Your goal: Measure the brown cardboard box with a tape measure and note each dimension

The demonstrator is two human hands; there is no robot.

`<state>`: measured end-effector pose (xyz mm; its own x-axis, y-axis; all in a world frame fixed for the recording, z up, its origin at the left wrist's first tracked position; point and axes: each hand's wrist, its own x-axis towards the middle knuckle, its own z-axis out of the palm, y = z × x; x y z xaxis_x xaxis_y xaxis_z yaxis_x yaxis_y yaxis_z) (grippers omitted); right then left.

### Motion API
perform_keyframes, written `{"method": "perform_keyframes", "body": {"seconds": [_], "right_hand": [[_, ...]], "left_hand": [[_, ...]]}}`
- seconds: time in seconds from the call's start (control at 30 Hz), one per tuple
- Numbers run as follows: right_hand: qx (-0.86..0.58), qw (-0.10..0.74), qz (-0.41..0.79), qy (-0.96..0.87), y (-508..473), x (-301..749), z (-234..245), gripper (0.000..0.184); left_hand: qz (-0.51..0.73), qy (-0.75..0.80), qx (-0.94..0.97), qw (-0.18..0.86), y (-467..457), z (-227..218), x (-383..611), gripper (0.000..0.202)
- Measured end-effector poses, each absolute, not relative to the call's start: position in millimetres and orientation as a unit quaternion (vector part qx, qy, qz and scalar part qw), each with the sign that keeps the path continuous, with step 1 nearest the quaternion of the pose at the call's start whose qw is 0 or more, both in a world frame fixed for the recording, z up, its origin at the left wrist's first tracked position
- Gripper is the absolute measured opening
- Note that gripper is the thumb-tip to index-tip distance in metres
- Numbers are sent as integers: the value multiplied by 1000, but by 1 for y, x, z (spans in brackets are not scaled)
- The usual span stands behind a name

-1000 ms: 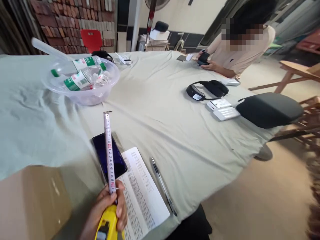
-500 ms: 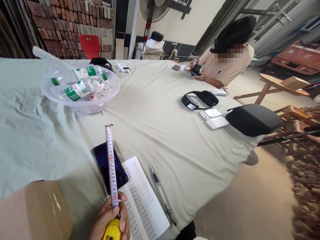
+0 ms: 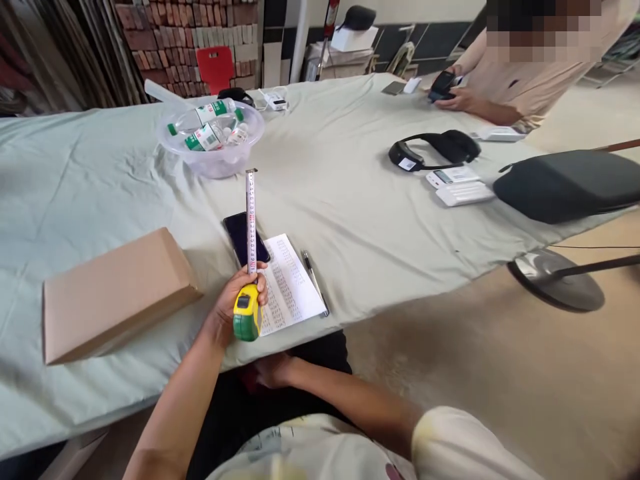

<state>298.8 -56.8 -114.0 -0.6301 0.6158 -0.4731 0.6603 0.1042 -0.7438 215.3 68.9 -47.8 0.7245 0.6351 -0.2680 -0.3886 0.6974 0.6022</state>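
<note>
My left hand (image 3: 239,293) is closed around a yellow and green tape measure (image 3: 247,319), its printed blade drawn out and pointing away from me. Under the blade lies a dark smartphone (image 3: 239,235), resting partly by a sheet of paper (image 3: 295,287) covered in rows of handwriting. A pen (image 3: 314,280) lies along the paper's right edge. Below the table edge, my right hand (image 3: 273,370) is down at my lap, its fingers hidden in shadow. To the left of my left hand sits a closed cardboard box (image 3: 115,287).
A clear plastic basin (image 3: 215,163) holds empty water bottles. Black headgear (image 3: 430,150), white power banks (image 3: 463,193) and a black case (image 3: 570,183) stand at the right. Across the cloth-covered table (image 3: 350,227), another person (image 3: 520,80) handles a dark device.
The view has tilted down and drawn back, so the whole box, my forearms and lap now show. The tape measure stays in my left hand with its blade extended.
</note>
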Motion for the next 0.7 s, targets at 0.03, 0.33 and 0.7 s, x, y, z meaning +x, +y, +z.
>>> {"method": "perform_keyframes", "body": {"seconds": [0.03, 0.33, 0.7], "right_hand": [[420, 59, -515, 745, -64, 305, -107, 21], [577, -223, -502, 604, -60, 448, 29, 35], [695, -61, -34, 715, -7, 459, -59, 38]], "left_hand": [[289, 234, 262, 890, 68, -47, 215, 18], [260, 243, 260, 898, 72, -48, 218, 42], [181, 306, 272, 894, 81, -43, 221, 39]]}}
